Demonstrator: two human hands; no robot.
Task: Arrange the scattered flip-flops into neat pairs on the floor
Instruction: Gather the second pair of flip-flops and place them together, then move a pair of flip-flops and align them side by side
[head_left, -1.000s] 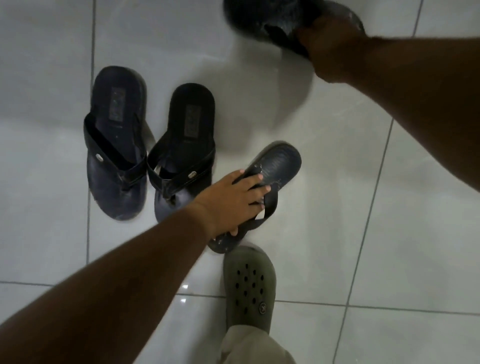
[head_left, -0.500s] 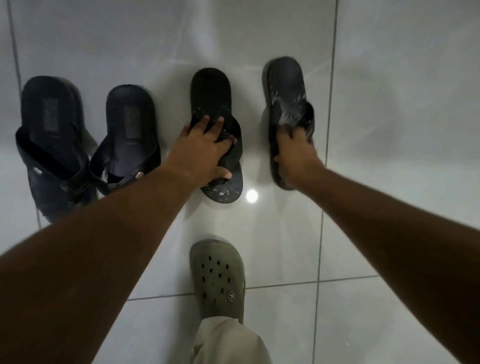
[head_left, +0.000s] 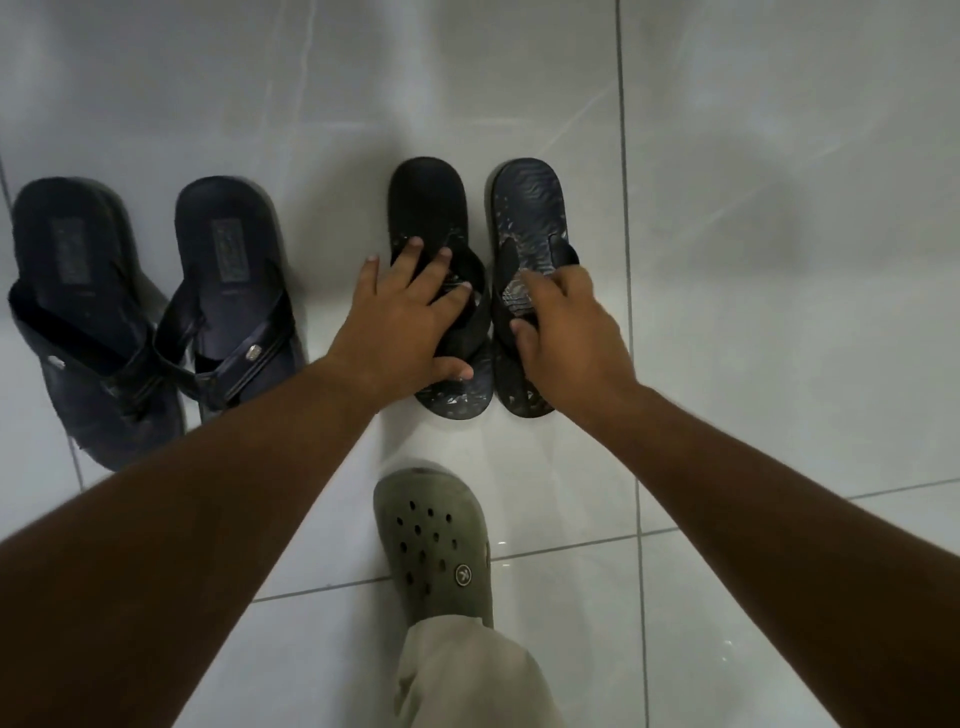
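Observation:
Two black flip-flops lie side by side on the white tiled floor, heels pointing away from me. My left hand (head_left: 405, 322) rests over the strap of the left black flip-flop (head_left: 426, 202), fingers spread across it and thumb on its toe end. My right hand (head_left: 566, 332) grips the strap of the right black flip-flop (head_left: 527, 208), whose sole has a wavy pattern. Only a narrow gap separates the two. At the left, a dark blue pair stands together: one sandal (head_left: 67, 249) and its mate (head_left: 228, 244), their toe ends overlapping.
My foot in a grey-green clog (head_left: 431, 540) with a beige trouser leg (head_left: 467, 670) stands just below the black pair. Glossy white tiles with dark grout lines (head_left: 623, 156) stretch in all directions.
Both hands brought the black flip-flops from apart and angled to parallel and close together. The right one came from the far right. The dark blue pair stayed put.

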